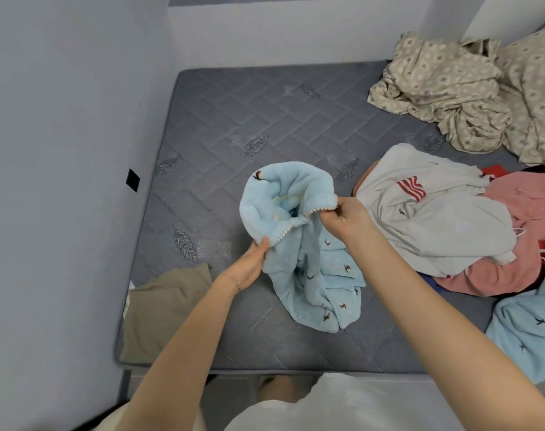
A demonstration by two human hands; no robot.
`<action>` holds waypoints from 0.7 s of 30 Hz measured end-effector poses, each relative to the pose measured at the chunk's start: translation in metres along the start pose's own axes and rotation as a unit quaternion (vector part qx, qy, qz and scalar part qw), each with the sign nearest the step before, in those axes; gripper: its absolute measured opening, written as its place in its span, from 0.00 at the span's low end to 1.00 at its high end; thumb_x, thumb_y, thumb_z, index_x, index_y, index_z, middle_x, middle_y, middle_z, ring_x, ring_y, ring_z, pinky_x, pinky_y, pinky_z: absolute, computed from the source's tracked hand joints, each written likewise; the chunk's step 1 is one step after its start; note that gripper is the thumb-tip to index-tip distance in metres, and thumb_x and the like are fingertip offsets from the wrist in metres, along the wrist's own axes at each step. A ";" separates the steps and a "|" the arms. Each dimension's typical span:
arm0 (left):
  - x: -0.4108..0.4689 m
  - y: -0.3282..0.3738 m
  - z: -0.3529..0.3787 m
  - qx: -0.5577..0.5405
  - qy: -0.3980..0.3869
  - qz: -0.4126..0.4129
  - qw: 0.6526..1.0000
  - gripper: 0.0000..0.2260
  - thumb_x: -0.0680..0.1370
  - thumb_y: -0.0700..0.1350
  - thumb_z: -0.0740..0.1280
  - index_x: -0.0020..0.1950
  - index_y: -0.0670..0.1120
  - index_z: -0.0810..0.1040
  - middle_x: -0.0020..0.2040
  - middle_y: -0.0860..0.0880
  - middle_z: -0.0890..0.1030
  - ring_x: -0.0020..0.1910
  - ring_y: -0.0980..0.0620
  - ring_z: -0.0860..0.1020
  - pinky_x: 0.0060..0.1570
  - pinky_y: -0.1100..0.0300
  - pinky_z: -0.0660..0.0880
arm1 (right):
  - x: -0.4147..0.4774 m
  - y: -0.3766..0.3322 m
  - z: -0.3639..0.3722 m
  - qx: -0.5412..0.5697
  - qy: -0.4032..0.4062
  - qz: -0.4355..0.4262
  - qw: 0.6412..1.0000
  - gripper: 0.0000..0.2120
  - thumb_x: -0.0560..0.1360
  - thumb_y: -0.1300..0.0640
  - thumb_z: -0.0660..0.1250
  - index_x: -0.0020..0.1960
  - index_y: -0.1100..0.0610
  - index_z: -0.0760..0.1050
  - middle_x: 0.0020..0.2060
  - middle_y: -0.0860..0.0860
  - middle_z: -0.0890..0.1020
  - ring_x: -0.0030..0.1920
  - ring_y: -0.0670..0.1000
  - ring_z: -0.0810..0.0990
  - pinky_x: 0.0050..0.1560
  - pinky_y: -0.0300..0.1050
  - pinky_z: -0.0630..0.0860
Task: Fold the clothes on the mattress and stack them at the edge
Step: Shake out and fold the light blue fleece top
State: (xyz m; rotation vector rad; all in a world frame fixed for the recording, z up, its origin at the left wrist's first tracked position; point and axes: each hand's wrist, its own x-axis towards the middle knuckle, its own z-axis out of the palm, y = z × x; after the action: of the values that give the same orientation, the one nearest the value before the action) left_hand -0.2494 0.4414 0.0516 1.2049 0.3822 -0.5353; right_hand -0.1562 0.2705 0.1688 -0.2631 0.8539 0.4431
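A light blue fleece garment [299,241] with small bird prints hangs bunched over the middle of the grey quilted mattress [233,119]. My left hand [249,265] grips its lower left edge. My right hand [342,217] pinches its trimmed hem at the upper right. The garment's bottom rests on the mattress. A folded olive-brown garment [162,309] lies at the near left corner of the mattress.
A pile at the right holds a white top with red stripes [429,213], pink clothes [520,244] and another light blue fleece piece [529,334]. A crumpled beige patterned sheet [470,94] fills the far right corner. A wall [62,150] runs along the left.
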 end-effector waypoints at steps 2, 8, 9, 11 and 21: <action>0.001 -0.002 0.004 0.073 -0.004 0.002 0.997 0.31 0.70 0.55 0.70 0.71 0.52 0.65 0.67 0.55 0.74 0.64 0.58 0.73 0.64 0.62 0.70 | 0.004 -0.001 0.000 -0.012 -0.010 -0.009 1.000 0.20 0.81 0.71 0.45 0.71 0.70 0.64 0.70 0.61 0.70 0.70 0.56 0.69 0.71 0.46 0.61; 0.009 0.020 0.005 0.047 0.128 0.068 0.988 0.17 0.78 0.44 0.68 0.67 0.47 0.73 0.65 0.49 0.77 0.65 0.51 0.74 0.68 0.52 0.69 | 0.016 0.006 -0.012 -0.154 -0.074 -0.038 0.985 0.17 0.81 0.71 0.48 0.64 0.68 0.71 0.61 0.62 0.76 0.63 0.57 0.75 0.64 0.44 0.73; 0.008 0.025 0.005 0.031 0.126 0.065 0.989 0.16 0.79 0.43 0.66 0.66 0.47 0.74 0.64 0.48 0.77 0.65 0.50 0.75 0.66 0.52 0.71 | 0.018 0.009 -0.016 -0.211 -0.080 -0.050 0.973 0.15 0.81 0.71 0.50 0.59 0.67 0.73 0.55 0.60 0.78 0.56 0.55 0.78 0.54 0.42 0.78; 0.007 0.033 0.006 0.007 0.121 0.061 0.991 0.13 0.81 0.41 0.62 0.65 0.45 0.73 0.65 0.48 0.76 0.63 0.51 0.75 0.65 0.54 0.71 | 0.023 0.013 -0.025 -0.349 -0.081 -0.078 0.931 0.11 0.79 0.70 0.56 0.55 0.66 0.75 0.49 0.58 0.80 0.47 0.51 0.80 0.44 0.42 0.81; -0.006 0.053 0.002 -0.045 0.368 0.238 0.898 0.09 0.71 0.32 0.69 0.51 0.34 0.81 0.47 0.41 0.84 0.55 0.41 0.81 0.62 0.53 0.74 | 0.054 -0.026 -0.044 -0.643 -0.153 -0.083 0.746 0.34 0.74 0.47 0.68 0.76 0.46 0.57 0.70 0.43 0.65 0.71 0.45 0.62 0.69 0.46 0.58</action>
State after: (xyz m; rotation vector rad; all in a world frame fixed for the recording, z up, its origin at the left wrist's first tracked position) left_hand -0.2235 0.4542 0.0967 1.3245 0.7134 0.3884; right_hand -0.1425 0.2448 0.1005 -1.4972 0.0550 0.8353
